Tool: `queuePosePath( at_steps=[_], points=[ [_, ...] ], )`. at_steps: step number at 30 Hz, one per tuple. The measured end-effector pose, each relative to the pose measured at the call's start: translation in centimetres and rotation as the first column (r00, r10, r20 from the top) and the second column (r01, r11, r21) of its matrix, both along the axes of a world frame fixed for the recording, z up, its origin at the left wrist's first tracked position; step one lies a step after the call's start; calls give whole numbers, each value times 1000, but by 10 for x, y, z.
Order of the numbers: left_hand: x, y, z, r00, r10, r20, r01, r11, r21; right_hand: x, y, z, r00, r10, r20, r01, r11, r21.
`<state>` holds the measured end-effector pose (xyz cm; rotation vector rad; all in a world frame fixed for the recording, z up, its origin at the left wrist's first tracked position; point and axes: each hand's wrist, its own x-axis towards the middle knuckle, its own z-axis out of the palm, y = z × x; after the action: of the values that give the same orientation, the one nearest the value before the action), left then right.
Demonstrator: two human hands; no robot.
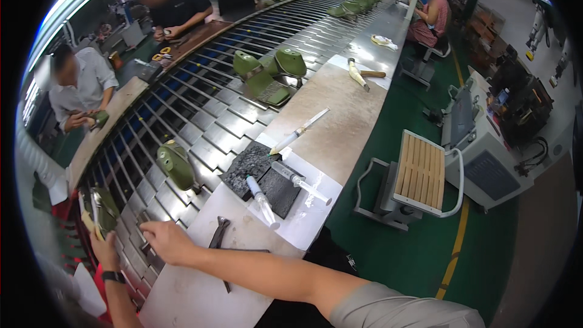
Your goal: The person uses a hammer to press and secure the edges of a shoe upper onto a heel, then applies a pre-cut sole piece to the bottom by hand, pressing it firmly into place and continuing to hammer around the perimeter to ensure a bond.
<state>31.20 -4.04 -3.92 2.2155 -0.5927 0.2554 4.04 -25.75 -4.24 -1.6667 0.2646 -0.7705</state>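
Observation:
At the far left, my left hand (105, 250), with a dark band on its wrist, grips a green shoe upper (104, 211) at the conveyor's near edge. A pale yellowish piece shows along the shoe's left side. My right arm reaches across the worktable, and my right hand (165, 242) is closed over the slats, just right of that shoe. A dark bar-like shape shows above and below its fingers; whether it is held, I cannot tell. Another green shoe (176, 165) lies on the slats ahead. Nearest my right forearm is a dark metal hand tool (219, 231) on the worktable.
Two syringes (262, 201) and a slim pale-handled tool (299, 132) rest around a dark slab (280, 189) on white paper. Farther along are a hammer (357, 75) and green shoes (267, 79) on the conveyor (209, 124). Co-workers sit across it. A slatted seat (420, 173) stands right.

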Motion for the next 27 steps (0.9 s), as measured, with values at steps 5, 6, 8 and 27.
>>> queuePosePath(
  at_steps=[5,6,8,27],
  points=[
    [-265,72,57,954,-38,296,-28,976,214,-46,-16,36,976,181,-123,-140,948,287],
    [-303,87,61,912,-79,402,-63,943,328,-53,0,39,989,140,-39,-115,920,376],
    [-365,107,57,915,-88,394,-102,894,437,-70,28,43,990,116,80,-140,861,490],
    [-430,168,-12,952,238,190,-235,971,-39,-216,60,0,984,-179,24,169,867,-469]
  ],
)
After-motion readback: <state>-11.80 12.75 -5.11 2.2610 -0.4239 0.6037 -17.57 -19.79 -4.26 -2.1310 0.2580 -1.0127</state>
